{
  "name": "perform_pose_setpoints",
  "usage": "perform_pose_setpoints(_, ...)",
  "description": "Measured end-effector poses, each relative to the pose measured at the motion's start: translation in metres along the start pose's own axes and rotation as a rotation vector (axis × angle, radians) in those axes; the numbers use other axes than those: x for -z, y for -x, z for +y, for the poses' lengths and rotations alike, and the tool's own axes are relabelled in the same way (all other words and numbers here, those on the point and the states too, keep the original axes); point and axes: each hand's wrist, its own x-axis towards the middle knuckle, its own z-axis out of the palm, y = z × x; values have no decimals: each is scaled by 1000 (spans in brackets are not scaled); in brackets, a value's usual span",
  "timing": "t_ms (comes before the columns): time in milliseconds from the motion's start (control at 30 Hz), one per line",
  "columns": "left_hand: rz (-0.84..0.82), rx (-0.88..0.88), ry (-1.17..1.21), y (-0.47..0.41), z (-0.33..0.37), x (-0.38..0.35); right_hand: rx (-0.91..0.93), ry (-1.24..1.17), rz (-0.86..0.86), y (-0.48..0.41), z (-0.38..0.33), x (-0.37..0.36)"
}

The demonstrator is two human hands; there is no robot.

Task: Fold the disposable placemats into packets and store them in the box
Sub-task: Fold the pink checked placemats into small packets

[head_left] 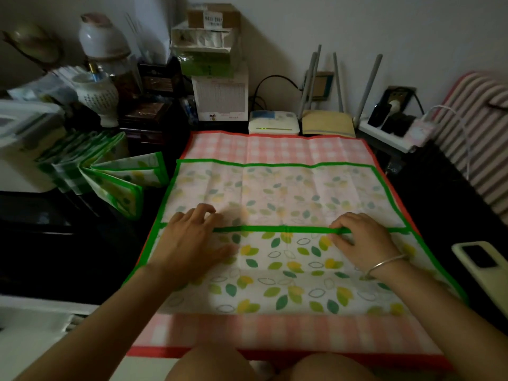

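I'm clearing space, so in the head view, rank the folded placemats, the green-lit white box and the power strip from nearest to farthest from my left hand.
From the left hand:
1. folded placemats, just left.
2. green-lit white box, back centre.
3. power strip, back right.

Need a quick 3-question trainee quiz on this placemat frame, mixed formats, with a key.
1. True or false: the green mat lies on top of the pink mat.
2. The bracelet is on: A. the left wrist; B. the right wrist; C. the table.
3. Fill in: the folded packets stand to the ___ of the mats.

Key: 1 true; 2 B; 3 left.
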Motion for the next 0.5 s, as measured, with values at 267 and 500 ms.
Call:
perform_pose_setpoints(267,-41,-274,177,35,10,-3,-27,-6,40,-19,6,-15)
perform_pose_setpoints(500,-12,-279,71,49,16,-39,-86,46,42,-11,-3,-14)
